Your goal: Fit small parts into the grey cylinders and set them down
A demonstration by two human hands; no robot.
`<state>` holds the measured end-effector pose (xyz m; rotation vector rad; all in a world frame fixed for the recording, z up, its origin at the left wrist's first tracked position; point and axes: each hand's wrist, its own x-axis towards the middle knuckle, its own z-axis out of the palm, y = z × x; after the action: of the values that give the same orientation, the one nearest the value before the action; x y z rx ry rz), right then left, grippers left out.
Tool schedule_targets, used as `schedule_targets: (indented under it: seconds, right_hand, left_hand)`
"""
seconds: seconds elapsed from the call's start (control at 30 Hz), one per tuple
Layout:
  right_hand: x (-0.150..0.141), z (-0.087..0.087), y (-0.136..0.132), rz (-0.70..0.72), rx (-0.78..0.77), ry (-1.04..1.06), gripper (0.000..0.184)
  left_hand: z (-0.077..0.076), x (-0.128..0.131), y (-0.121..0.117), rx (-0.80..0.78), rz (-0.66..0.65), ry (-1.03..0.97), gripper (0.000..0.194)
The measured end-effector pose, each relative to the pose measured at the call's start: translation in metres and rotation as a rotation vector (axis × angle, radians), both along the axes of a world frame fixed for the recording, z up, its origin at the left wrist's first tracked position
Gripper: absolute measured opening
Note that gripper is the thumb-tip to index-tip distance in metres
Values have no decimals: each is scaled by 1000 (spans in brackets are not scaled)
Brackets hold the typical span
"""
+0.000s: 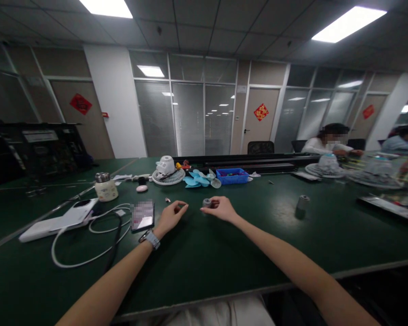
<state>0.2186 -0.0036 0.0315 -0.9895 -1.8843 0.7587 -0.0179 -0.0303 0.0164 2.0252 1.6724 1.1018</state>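
Note:
Between the thumb and fingers of my right hand [221,209] is a small grey cylinder [206,202], held just over or on the green table; I cannot tell which. My left hand [172,216], with a watch on its wrist, is to the left of it, fingers loosely curved with a gap to the thumb and nothing visible in them. A small white and pink earbud [167,199] lies just beyond this hand, and a phone [143,216] with a lit screen lies to its left. Another grey cylinder [303,202] stands farther right on the table.
Farther back are a white fan housing [167,172], light-blue fan blades [199,179] and a blue basket [232,176] of small parts. At left are a jar-shaped flask [106,189], a white device [59,222] and looped cables [88,264]. Co-workers [326,144] sit at far right.

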Motion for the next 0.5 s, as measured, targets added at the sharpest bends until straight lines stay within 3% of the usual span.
schedule_targets:
  seconds: [0.1,0.23,0.5]
  right_hand:
    - [-32,-9,-24,140,-14,-9,42]
    - [-32,-18,-34,172,3,-78,35]
    - [-29,-26,-32,126,107,-121,34]
  left_hand:
    - [11,15,-13,62,-148,-82,43]
    - [21,25,-23,67,-258,-50,39]
    - [21,27,-22,94,-260,6,32]
